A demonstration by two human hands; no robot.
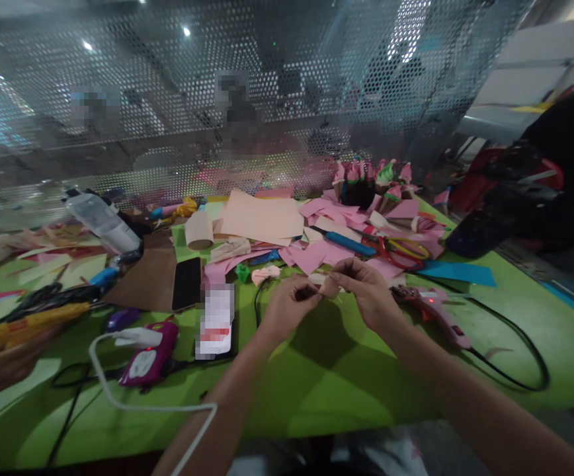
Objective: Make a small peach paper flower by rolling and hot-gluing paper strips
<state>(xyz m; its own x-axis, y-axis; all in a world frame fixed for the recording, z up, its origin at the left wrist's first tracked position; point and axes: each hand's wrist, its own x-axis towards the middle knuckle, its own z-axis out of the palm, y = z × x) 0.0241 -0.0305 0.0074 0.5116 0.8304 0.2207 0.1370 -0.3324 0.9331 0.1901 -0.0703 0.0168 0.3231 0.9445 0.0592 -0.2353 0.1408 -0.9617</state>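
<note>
Pale pink paper piece: between my hands, above the bench; long axis unclear.
My left hand: pinches its left edge.
My right hand: grip closed on its upper right.

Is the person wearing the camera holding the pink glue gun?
No, the pink glue gun lies on the green table, while the left hand and right hand pinch a small pale piece.

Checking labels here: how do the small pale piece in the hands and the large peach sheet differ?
The small pale piece is far smaller than the large peach sheet. The piece is between the left hand and right hand; the sheet lies beside pink scraps. Both are pale.
</note>
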